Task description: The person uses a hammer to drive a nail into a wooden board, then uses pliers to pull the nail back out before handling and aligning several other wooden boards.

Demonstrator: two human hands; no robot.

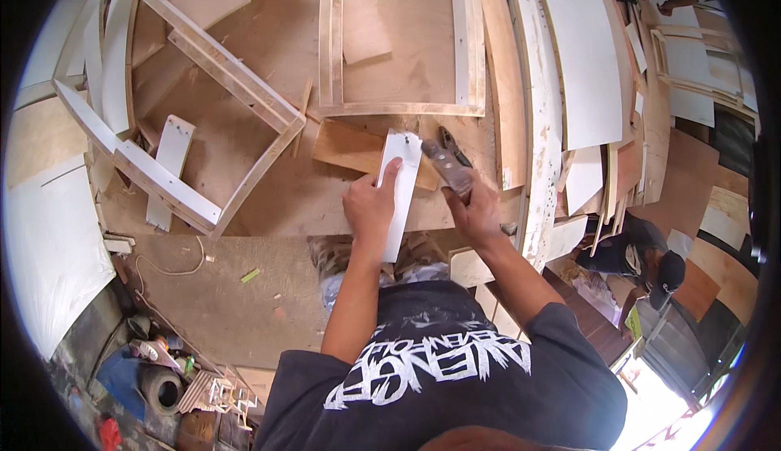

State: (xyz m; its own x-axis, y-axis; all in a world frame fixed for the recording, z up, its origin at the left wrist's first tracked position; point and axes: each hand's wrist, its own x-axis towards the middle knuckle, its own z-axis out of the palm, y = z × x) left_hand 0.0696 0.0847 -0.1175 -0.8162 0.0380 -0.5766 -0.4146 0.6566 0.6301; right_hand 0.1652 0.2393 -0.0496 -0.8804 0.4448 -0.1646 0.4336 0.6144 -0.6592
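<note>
My left hand (371,207) grips a narrow white board (399,207), its thumb lying along the white face. A small dark spot marks the board's far end, perhaps a nail or a hole. Under that far end, a brown wood block (348,146) lies on the worktable (277,211). In my closed right hand (476,213) is a worn grey-brown bar (446,165), slanting toward the board's far end. Its exact kind I cannot make out. Just beyond the bar rests a dark hand tool (452,145), partly hidden, possibly pliers.
Wooden frames (400,110) (236,85) lie on the table ahead and left. White and brown panels (582,61) are stacked along the right. Another person (643,260) bends at the right. Tools and scraps (163,386) clutter the floor at lower left, near a cord (171,272).
</note>
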